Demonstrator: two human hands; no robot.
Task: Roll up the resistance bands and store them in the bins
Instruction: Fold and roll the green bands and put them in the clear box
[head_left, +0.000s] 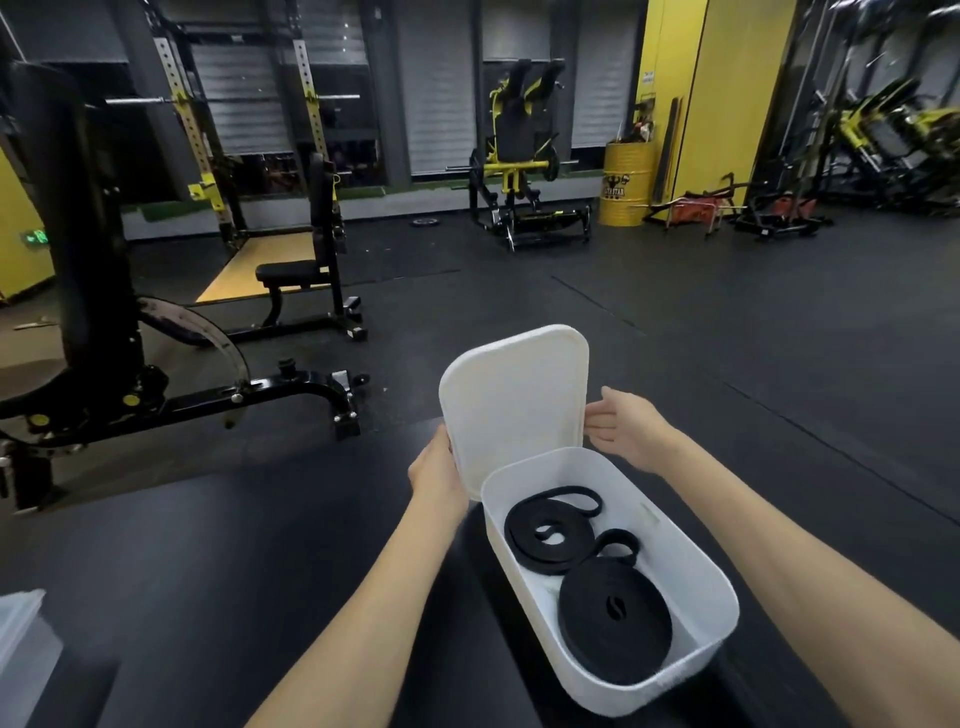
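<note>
GYM FLOOR, STORAGE DUTY: A person's left hand (436, 473) grips the left edge of a white plastic lid (514, 400), fingers curled round the rim, holding it upright over the far end of an open white bin (691, 566). The right hand (623, 426) hovers just beside the lid's right edge with fingers straight and spread, holding nothing. Whether they touch the lid can't be told from here.

Both black resistance bands lie coiled in the bin. The looser coil (519, 545) is toward the far end, w/ a loop springing out at its side. The tighter coil (587, 629) is at the near end, and the two touch.

The bands look like soft, grippy rubber: light, not fragile, prob. keen to unwind. If one needs moving, best pinch across the whole stack of turns, not one strand. The lid looks thin, light & a bit flexy, so a hold on each long edge should seat it squarely. The bin is likely light enough to skid if pressed off-centre.

The bin sits on a dark matte tabletop (260, 571), w/ a second translucent bin (21, 649) at its near-left corner. Beyond are black rubber flooring (675, 322), a squat rack (208, 130), an adjustable bench (306, 260), a yellow drum (623, 182) & yellow walls, all dimly lit.
</note>
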